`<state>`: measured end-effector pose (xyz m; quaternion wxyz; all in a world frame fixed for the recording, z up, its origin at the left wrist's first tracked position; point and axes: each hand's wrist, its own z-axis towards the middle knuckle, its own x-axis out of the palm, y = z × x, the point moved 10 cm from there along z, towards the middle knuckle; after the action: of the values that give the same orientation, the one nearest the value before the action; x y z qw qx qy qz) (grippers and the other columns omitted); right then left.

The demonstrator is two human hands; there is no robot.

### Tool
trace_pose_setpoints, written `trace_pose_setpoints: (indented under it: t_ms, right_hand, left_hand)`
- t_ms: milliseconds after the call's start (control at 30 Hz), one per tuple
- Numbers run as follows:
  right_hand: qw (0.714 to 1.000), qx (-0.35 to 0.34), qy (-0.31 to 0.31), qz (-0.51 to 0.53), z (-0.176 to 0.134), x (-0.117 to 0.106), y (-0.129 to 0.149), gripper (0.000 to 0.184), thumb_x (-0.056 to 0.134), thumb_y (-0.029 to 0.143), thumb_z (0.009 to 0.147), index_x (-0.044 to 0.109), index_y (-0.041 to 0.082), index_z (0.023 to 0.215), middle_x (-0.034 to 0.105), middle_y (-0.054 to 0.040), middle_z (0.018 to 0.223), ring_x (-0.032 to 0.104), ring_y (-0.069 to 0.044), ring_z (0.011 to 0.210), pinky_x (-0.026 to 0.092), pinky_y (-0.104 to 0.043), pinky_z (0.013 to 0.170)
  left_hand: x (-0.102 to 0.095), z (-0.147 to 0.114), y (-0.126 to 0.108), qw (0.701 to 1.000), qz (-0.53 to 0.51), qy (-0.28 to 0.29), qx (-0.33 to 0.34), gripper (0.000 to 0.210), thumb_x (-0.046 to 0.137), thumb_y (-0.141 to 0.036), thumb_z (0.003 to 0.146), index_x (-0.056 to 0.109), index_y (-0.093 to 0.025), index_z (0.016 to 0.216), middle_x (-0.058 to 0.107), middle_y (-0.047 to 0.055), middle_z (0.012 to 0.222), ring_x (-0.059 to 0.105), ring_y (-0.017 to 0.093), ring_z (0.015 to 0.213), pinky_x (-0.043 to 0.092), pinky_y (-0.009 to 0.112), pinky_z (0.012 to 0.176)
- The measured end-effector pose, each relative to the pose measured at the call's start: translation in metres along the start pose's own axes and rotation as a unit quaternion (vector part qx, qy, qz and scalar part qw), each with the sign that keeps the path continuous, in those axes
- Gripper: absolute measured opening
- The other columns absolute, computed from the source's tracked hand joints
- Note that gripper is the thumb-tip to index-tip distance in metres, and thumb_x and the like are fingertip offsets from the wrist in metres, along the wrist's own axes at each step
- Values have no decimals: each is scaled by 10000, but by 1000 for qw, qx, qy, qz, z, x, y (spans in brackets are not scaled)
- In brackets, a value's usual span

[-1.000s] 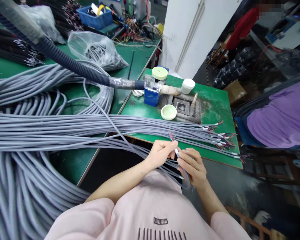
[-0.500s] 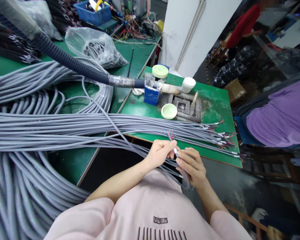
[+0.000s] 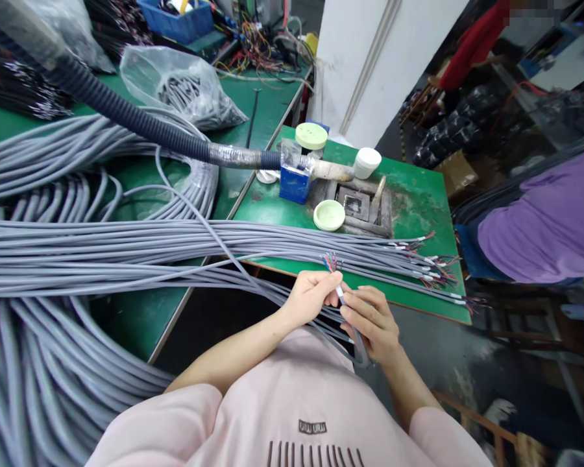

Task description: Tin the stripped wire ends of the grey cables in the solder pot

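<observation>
Between my two hands is the end of a grey cable [image 3: 359,344], which bends down in a loop below my right hand. My left hand [image 3: 313,295] pinches it by the white band near its tip, thumb on top. Thin coloured wires [image 3: 331,262] fan out beyond that thumb. My right hand [image 3: 372,322] has its fingers curled round the grey sheath just below the band. Behind both hands, a thick bundle of grey cables [image 3: 272,241] lies across the green table, its stripped ends [image 3: 435,267] spread at the right.
A ribbed hose [image 3: 165,136] ends at a blue block [image 3: 294,184]. Near it are a solder pot [image 3: 355,206], a pale green lid [image 3: 329,215], a green-lidded jar [image 3: 311,136] and a white jar [image 3: 367,162]. A person in purple [image 3: 545,224] is at the right.
The view has shifted very slightly. Both hands keep their hold on the cable, with hardly any movement.
</observation>
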<state>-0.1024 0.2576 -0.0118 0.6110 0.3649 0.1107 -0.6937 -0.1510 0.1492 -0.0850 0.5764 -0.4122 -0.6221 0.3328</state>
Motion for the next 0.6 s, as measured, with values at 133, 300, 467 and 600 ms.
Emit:
trace_pose_setpoints:
  t_ms: [133, 300, 467, 600]
  right_hand:
    - [1000, -2, 0, 3, -1, 0, 1, 384, 619, 185, 884, 594, 255, 1261, 716, -80, 1074, 608, -239, 1060, 524, -471, 876]
    - [1000, 6, 5, 2, -2, -1, 0, 385, 617, 194, 885, 595, 280, 1260, 714, -64, 1088, 611, -233, 1059, 524, -464, 880]
    - [1000, 9, 3, 6, -2, -2, 2, 413, 615, 193, 882, 582, 277, 1285, 712, -69, 1096, 609, -233, 1067, 521, -465, 888]
    - [1000, 4, -1, 15, -2, -2, 4, 432, 614, 180, 878, 573, 254, 1301, 711, -89, 1091, 611, -243, 1062, 525, -468, 871]
  left_hand:
    - [1, 0, 0, 1000, 1, 3, 2, 550, 632, -631, 746, 642, -113, 562, 514, 10, 460, 417, 68, 441, 332, 210, 457]
    - [1, 0, -2, 1000, 18, -4, 7, 560, 634, -643, 731, 632, -117, 537, 526, 17, 464, 420, 71, 444, 330, 215, 459]
    - [2, -2, -3, 1000, 30, 2, 7, 556, 626, -644, 741, 668, -112, 587, 525, 15, 461, 425, 74, 447, 334, 211, 462]
    - [3, -4, -11, 998, 45, 7, 35, 568, 622, -612, 772, 589, -126, 481, 541, 23, 474, 429, 72, 452, 357, 211, 475]
